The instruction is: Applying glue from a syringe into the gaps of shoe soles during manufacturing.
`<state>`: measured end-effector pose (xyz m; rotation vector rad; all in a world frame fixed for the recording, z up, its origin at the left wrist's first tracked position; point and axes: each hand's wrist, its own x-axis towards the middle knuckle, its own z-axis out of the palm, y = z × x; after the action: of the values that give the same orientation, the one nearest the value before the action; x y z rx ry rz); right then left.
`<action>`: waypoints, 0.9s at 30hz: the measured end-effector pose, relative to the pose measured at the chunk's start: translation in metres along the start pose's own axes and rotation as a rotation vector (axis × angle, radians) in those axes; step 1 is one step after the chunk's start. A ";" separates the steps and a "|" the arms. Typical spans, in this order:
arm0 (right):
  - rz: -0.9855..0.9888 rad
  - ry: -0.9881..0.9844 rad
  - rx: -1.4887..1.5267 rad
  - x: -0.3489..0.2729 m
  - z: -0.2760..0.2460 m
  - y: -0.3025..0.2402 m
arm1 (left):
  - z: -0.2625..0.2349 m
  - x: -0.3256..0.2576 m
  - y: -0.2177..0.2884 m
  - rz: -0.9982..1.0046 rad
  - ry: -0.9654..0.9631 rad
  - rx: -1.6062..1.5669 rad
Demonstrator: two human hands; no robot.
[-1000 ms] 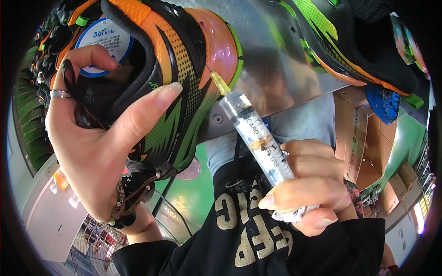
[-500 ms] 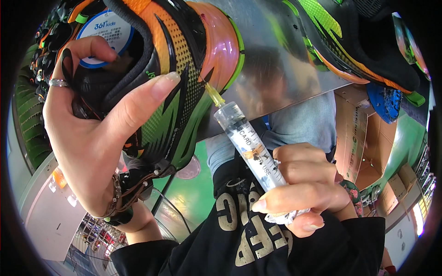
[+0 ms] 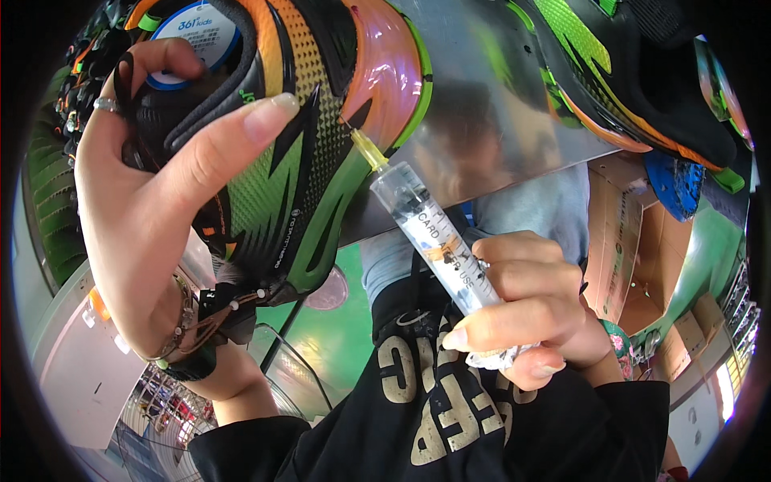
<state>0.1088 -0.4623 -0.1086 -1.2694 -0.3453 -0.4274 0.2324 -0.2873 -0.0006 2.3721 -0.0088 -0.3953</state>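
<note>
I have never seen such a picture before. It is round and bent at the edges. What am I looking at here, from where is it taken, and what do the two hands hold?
The picture comes from a wide fisheye camera worn on a person's head, looking down at that person's own bare hands; the lens bends the edges. The left hand grips a sports shoe, black, orange and green. The right hand holds a clear syringe; its yellow tip touches the pink sole edge of the shoe. Behind lies a shiny metal table, with a second shoe on it. Below is the person's black printed top.
</note>
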 end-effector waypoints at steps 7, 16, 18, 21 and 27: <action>-0.086 -0.025 -0.027 0.004 0.004 0.011 | -0.010 0.011 -0.011 0.047 -0.020 0.022; -0.076 -0.075 -0.026 0.010 -0.003 0.012 | -0.019 0.020 -0.032 0.116 0.020 0.051; -0.045 -0.063 -0.009 0.011 -0.005 0.009 | -0.018 0.019 -0.033 0.110 0.033 0.049; 0.256 -0.057 0.163 0.013 -0.018 0.000 | -0.020 0.020 -0.034 0.113 0.029 0.071; 0.203 -0.054 0.090 0.019 -0.020 -0.005 | -0.021 0.022 -0.031 0.104 0.001 0.048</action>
<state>0.1231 -0.4849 -0.1010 -1.2157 -0.2750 -0.2033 0.2560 -0.2524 -0.0127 2.4072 -0.1428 -0.3476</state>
